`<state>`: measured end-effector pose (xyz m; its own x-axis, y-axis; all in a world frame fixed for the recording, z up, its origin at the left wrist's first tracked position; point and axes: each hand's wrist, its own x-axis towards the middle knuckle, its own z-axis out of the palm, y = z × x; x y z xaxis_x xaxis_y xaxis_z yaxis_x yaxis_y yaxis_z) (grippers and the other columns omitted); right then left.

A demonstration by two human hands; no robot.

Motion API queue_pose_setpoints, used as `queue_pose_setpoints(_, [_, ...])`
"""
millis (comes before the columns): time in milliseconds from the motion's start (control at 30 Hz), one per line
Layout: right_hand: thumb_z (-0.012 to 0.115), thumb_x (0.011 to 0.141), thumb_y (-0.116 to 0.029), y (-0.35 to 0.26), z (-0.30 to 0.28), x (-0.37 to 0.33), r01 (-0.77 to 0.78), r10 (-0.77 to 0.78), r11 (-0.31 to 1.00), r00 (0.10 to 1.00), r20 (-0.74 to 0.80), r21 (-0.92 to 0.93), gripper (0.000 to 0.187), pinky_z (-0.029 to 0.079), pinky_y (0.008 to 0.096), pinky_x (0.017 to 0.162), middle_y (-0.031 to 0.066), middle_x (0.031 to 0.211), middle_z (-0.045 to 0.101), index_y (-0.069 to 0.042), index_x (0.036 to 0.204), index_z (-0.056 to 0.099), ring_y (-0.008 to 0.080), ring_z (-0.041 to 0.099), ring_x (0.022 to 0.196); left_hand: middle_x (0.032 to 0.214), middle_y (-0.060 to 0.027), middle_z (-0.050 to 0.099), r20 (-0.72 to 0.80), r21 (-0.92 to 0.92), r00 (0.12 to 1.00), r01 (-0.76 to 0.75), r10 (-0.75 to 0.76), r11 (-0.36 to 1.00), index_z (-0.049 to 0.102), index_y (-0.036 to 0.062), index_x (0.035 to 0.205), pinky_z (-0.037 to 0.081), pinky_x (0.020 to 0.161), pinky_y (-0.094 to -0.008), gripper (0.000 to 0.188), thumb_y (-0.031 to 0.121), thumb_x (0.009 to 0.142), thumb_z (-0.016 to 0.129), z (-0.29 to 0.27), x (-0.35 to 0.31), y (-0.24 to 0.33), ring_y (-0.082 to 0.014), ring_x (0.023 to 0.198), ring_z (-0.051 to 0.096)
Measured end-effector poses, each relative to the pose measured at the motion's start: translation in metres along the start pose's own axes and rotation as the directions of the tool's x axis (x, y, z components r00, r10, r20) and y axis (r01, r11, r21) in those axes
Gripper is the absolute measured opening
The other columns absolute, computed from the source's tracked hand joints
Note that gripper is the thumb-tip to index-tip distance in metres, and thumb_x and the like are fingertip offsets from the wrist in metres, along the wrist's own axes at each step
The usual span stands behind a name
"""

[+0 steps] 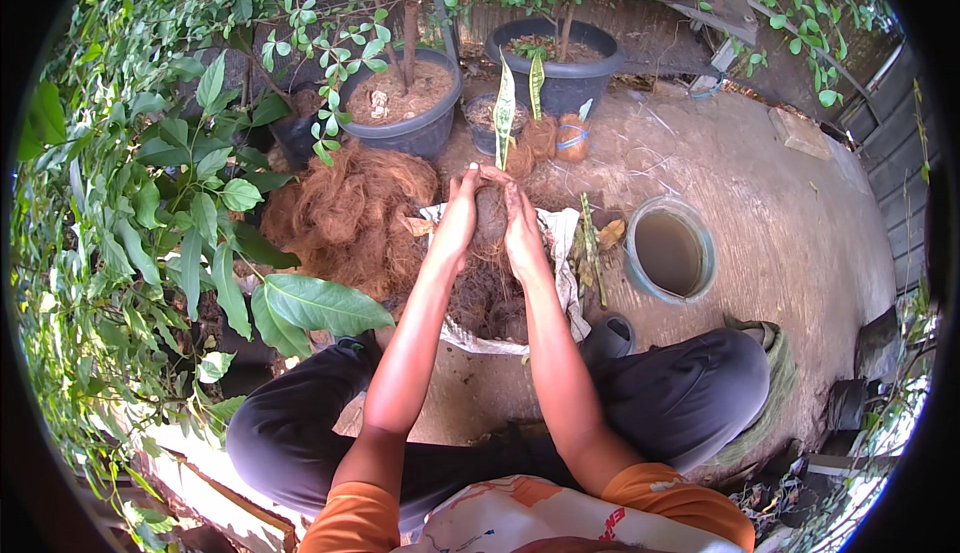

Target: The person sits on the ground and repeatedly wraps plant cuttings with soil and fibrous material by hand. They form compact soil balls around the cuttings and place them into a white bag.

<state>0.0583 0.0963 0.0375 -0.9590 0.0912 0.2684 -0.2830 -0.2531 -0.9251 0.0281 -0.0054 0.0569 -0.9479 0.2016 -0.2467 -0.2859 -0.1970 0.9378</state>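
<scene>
My left hand (459,215) and my right hand (521,225) are cupped around the two sides of a brown root ball (490,218), their fingertips meeting at its far side. A variegated snake plant leaf (505,118) stands upright just beyond my fingertips; my fingers hide whether it rises from this ball. Beneath the ball lies a spread white sack (562,253) bearing dark soil and fibre (485,303). To the left of my hands is a large heap of reddish-brown coconut fibre (350,218).
Fibre-wrapped balls (540,138), one tied with blue string, stand beyond my hands near a small black pot (485,133). Two large potted trees have dark pots (410,133). A bucket of murky water (670,251) stands right, beside cut stems (592,253). Leafy branches (200,223) crowd the left.
</scene>
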Motion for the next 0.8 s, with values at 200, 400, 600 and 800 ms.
queue_pose_setpoints(200, [0.046,0.102,-0.031,0.02,0.007,-0.005,-0.073,0.119,0.958,0.981,-0.153,0.277,0.033,0.032,0.0351,0.107,0.0067,0.116,0.06,-0.005,0.113,0.061,0.0184,0.05,0.118,0.144,-0.028,0.026,-0.219,0.377,0.962,-0.074,0.166,0.923,0.033,-0.0027,0.141,0.022,0.113,-0.0448,0.074,0.058,0.098,0.032,0.007,0.004,-0.009,-0.039,0.138,0.026])
queue_pose_setpoints(400, [0.046,0.101,-0.033,0.023,0.003,-0.006,-0.198,0.381,0.689,0.917,-0.116,0.698,0.029,0.043,0.0344,0.096,0.0041,0.111,0.059,-0.01,0.109,0.061,0.0166,0.053,0.109,0.155,-0.0223,0.021,-0.079,0.326,0.986,-0.113,0.147,0.938,0.033,-0.0004,0.145,0.02,0.115,-0.0442,0.077,0.06,0.097,0.03,0.007,-0.008,0.002,-0.0323,0.143,0.024])
queue_pose_setpoints(600, [0.031,0.104,-0.041,0.028,0.004,-0.004,-0.127,0.33,0.777,0.916,-0.228,0.617,0.048,0.04,0.036,0.105,0.0078,0.134,0.052,-0.008,0.132,0.051,0.0207,0.05,0.122,0.131,-0.0278,0.051,0.128,0.581,0.907,-0.396,0.401,0.711,0.046,-0.0052,0.131,0.036,0.105,-0.0411,0.054,0.037,0.097,0.048,0.016,-0.019,0.008,-0.0392,0.125,0.048])
queue_pose_setpoints(800, [0.034,0.1,-0.053,0.015,0.001,-0.008,-0.128,0.308,0.812,0.923,-0.231,0.569,0.061,0.027,0.0384,0.113,0.0093,0.145,0.041,-0.007,0.138,0.046,0.0224,0.036,0.135,0.134,-0.0273,0.049,0.216,0.57,0.852,-0.506,0.477,0.647,0.043,-0.0054,0.135,0.033,0.108,-0.0388,0.052,0.023,0.094,0.054,0.019,-0.013,-0.014,-0.0365,0.129,0.045])
